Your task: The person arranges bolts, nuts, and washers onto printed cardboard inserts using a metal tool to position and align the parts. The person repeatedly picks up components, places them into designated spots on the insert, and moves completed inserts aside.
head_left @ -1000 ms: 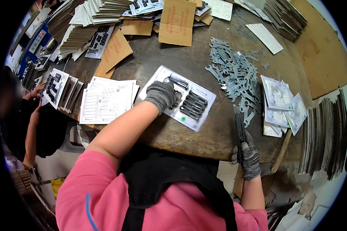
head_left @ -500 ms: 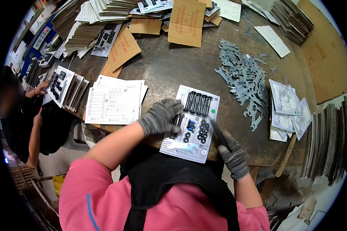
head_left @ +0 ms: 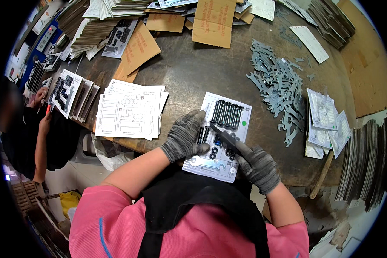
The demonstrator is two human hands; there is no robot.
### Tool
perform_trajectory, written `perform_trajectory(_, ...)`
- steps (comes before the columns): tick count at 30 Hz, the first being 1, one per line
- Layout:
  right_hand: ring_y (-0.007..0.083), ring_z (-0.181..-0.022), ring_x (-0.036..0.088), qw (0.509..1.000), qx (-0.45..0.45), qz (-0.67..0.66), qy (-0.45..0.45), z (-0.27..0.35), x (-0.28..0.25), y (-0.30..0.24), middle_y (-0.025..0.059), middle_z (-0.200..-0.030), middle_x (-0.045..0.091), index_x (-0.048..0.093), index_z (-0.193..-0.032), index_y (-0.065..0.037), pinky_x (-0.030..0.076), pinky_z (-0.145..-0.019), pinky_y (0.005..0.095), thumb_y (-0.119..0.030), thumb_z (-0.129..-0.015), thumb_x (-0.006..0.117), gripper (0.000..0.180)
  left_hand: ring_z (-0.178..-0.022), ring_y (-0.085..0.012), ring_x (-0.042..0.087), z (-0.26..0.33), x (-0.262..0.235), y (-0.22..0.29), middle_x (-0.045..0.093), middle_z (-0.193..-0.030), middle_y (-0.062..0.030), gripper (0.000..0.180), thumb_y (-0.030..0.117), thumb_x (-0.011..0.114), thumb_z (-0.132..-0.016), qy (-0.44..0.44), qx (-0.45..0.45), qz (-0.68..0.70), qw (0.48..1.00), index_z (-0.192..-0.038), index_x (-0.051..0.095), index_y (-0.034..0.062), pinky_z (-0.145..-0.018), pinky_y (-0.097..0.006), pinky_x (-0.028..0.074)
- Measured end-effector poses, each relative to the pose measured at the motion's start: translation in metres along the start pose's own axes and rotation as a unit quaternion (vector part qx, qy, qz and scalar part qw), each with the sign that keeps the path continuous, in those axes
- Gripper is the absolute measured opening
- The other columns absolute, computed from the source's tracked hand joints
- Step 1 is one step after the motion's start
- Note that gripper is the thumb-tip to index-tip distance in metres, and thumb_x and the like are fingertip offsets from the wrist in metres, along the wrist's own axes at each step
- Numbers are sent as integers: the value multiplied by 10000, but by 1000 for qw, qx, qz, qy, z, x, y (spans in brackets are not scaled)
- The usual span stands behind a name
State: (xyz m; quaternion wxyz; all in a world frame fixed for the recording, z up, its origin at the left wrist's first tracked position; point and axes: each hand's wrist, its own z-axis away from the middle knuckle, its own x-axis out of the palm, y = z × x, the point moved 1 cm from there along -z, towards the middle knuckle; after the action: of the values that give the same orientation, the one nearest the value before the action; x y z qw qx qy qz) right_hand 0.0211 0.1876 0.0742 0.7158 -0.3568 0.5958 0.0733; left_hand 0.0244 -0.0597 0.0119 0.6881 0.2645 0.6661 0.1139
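A blister-packed hardware card (head_left: 212,169) lies at the table's near edge, overhanging it slightly. Under its clear film are long black bolts (head_left: 226,114), shorter black bolts, nuts and a silver wrench (head_left: 208,163). My gloved left hand (head_left: 183,136) rests along the card's left side, fingers stretched out and thumb spread over its edge. In my gloved right hand (head_left: 259,167) is a dark flat bar-shaped tool (head_left: 226,138), whose exact kind I cannot make out. It slants across the middle of the card and covers some of the nuts and blue-marked small parts.
Printed white cards (head_left: 129,112) are stacked to the left. Loose wrenches (head_left: 279,81) form a heap at right, beside bagged cards (head_left: 321,112) and a wooden stick (head_left: 321,177). Brown cardboard pieces (head_left: 213,23) lie at the back. A co-worker (head_left: 38,129) handles packed cards at far left.
My right hand has brought the dark tool leftward from the card's right edge onto its middle. My left hand has shifted slightly, its thumb now spread. The co-worker's hands have moved.
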Motion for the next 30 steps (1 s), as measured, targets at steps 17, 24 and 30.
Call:
perform_trajectory(17, 277, -721, 582, 987, -1, 97, -125, -21, -28, 26, 127, -780, 577, 498, -1198, -199, 475, -634, 399, -281, -840, 492, 366, -1246, -321, 316, -1, -1, 5, 347, -1314, -215, 938, 452, 685, -605, -6, -18, -15, 1000, -1309, 290, -26, -1036, -390, 236)
perform_trajectory(24, 284, -668, 563, 980, 14, 140, -141, -14, -43, 20, 112, -741, 557, 485, -1215, -219, 462, -566, 403, -289, -819, 524, 404, -1191, -359, 371, -3, -2, 4, 384, -1271, -244, 927, 456, 685, -592, 16, 5, -1, 1000, -1281, 318, -44, -1016, -408, 271)
perform_trajectory(30, 285, -641, 564, 980, 23, 154, -125, 1, -54, 29, 119, -717, 555, 496, -1205, -221, 459, -549, 401, -277, -813, 536, 398, -1243, -333, 317, -2, -3, 4, 370, -1291, -228, 902, 420, 694, -597, -7, -14, -1, 1000, -1286, 319, -24, -1041, -386, 231)
